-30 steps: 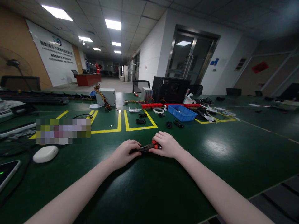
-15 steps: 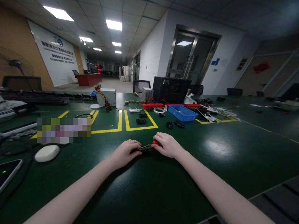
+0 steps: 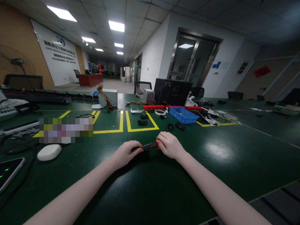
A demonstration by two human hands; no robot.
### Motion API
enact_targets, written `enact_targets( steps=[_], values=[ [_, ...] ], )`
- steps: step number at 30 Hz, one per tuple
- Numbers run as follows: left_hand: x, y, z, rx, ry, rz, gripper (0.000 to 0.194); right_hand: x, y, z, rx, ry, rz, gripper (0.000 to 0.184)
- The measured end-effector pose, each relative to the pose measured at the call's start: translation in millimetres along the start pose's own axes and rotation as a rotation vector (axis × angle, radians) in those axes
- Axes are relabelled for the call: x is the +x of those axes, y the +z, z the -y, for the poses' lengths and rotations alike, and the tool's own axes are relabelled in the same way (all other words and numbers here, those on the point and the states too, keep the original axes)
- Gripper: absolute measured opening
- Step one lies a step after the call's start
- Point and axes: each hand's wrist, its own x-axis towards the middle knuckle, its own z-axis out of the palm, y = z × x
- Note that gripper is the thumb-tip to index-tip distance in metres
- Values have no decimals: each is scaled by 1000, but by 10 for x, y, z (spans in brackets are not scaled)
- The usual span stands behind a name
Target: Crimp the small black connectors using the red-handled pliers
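Note:
My right hand (image 3: 170, 144) is closed around the red handles of a pair of long-nose pliers (image 3: 150, 145). Their dark metal jaws point left and reach the fingertips of my left hand (image 3: 127, 152). Thumb and fingers of that hand are pinched on a small black part (image 3: 146, 150), mostly hidden by the fingers, so its kind cannot be made out. Both hands are just above the green tabletop (image 3: 150, 184). Beyond them lie black pieces (image 3: 142, 122) inside a yellow-taped outline, and more black pieces (image 3: 180, 126) to the right.
A blue tray (image 3: 183, 115) stands behind my right hand, near a black computer case (image 3: 172, 91). Farther left is a power supply (image 3: 110, 97) with coloured wires. On the left lie a white rounded device (image 3: 49, 152), a phone-like device (image 3: 10, 172) and black cables.
The pliers have swung slightly upward at the right, and a bit of the black part now shows below the jaws. The view has shifted slightly.

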Motion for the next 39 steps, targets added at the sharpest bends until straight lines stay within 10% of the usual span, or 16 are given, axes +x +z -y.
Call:
enact_targets(
  steps=[39],
  values=[
    [29, 8, 57, 56, -74, 16, 12, 0, 62, 7, 30, 37, 171, 35]
  ],
)
